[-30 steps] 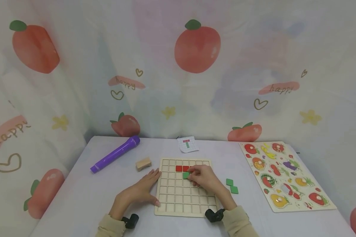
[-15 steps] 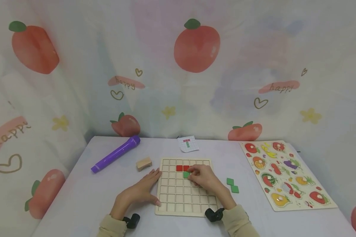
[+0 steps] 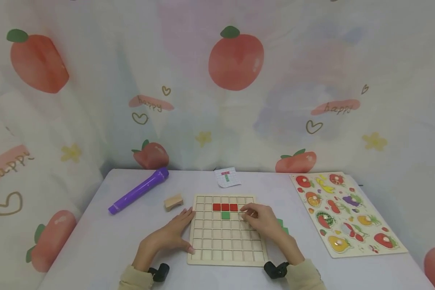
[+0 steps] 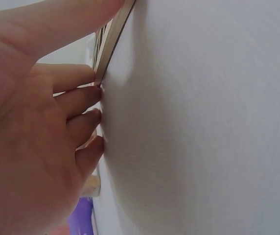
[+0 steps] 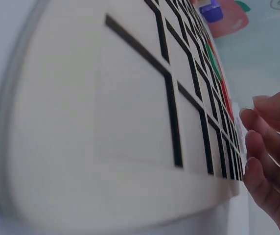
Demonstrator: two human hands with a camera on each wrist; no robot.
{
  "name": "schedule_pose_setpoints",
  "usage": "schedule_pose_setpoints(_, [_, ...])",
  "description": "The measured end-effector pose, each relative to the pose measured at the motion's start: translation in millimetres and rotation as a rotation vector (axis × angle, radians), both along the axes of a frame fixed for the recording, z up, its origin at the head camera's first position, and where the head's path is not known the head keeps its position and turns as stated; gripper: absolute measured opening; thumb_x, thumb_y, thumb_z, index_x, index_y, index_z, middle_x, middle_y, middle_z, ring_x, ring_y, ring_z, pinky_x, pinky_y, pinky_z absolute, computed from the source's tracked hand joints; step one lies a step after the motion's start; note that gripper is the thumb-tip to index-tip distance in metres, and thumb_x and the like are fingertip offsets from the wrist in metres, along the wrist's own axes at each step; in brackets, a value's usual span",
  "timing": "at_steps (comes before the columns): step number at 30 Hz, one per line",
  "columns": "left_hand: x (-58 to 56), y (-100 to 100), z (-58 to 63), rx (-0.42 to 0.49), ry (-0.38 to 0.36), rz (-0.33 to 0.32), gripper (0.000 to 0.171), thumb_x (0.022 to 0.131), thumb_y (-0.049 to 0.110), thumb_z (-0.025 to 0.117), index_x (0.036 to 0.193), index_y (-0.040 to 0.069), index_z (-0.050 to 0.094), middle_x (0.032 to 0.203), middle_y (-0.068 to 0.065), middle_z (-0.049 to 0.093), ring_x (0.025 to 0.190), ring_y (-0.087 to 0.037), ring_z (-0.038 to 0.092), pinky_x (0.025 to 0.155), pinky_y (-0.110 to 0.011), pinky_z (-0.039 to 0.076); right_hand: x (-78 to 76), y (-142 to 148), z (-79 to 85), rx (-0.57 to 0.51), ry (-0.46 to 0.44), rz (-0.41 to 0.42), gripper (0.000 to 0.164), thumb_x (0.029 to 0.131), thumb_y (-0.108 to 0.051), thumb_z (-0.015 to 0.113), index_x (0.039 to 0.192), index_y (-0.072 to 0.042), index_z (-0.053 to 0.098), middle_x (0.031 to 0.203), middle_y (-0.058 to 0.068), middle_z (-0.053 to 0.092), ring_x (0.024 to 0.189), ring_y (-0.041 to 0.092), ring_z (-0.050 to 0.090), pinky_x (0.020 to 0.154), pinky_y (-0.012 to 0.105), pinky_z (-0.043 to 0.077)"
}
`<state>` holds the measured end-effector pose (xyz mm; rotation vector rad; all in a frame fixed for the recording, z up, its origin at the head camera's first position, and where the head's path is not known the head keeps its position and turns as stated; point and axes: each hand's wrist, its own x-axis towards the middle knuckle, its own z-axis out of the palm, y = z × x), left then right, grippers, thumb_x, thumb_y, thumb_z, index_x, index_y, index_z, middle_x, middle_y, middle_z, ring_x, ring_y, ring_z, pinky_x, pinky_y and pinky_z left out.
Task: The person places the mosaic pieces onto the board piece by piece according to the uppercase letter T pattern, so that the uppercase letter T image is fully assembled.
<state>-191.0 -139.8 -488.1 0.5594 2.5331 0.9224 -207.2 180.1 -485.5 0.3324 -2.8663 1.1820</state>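
A wooden grid board [image 3: 206,233] lies on the table. A row of three red square tiles [image 3: 225,207] sits in its cells, and one green tile [image 3: 225,215] is in the cell below the middle red one. My left hand [image 3: 168,235] rests against the board's left edge, thumb and fingers spread; the left wrist view shows its thumb [image 4: 57,24] along that edge. Over the board's right side hovers my right hand [image 3: 262,220], its fingers loosely bent with nothing seen between them. Behind that hand, loose green tiles [image 3: 285,230] are partly hidden.
A small card [image 3: 227,177] with a red and green T pattern lies behind the board. To the left are a wooden arch block [image 3: 173,202] and a purple microphone-shaped stick [image 3: 138,191]. A fruit puzzle board [image 3: 342,215] lies at the right.
My right hand has left the tiles and moved right, uncovering the third red tile and the green tile. It now partly covers the loose green tiles. My left hand stays at the board's edge.
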Motion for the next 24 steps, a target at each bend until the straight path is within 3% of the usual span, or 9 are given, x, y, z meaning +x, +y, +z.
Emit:
schedule_pose_setpoints(8, [0.3,-1.1,-1.6,-0.005,0.013,-0.007,0.116,0.069,0.027,0.094,0.16,-0.002,0.028,0.171,-0.02,0.019,0.159,-0.041,0.012,0.129,-0.06,0.013,13.4,28.4,-0.3,0.042,-0.011,-0.099,0.019,0.09,-0.008,0.076,0.108,-0.01,0.076,0.09,-0.002,0.069,0.079,0.012,0.057,0.065,0.019,0.05])
schedule_pose_setpoints(19, [0.9,1.7,2.8,-0.002,0.013,0.003,0.116,0.068,0.027,0.094,0.159,-0.003,0.03,0.17,-0.02,0.019,0.159,-0.041,0.013,0.129,-0.059,0.013,18.1,69.6,-1.6,0.084,0.026,-0.132,0.022,0.089,-0.007,0.077,0.111,-0.008,0.074,0.097,0.004,0.072,0.078,0.012,0.056,0.059,0.02,0.048])
schedule_pose_setpoints(24, [0.2,1.6,2.3,-0.006,0.023,-0.002,0.116,0.067,0.027,0.095,0.159,-0.004,0.031,0.17,-0.021,0.02,0.159,-0.041,0.013,0.13,-0.059,0.013,20.5,88.3,-0.3,0.104,-0.001,-0.143,0.026,0.086,-0.011,0.08,0.112,-0.008,0.074,0.101,0.005,0.073,0.079,0.012,0.056,0.06,0.021,0.046])
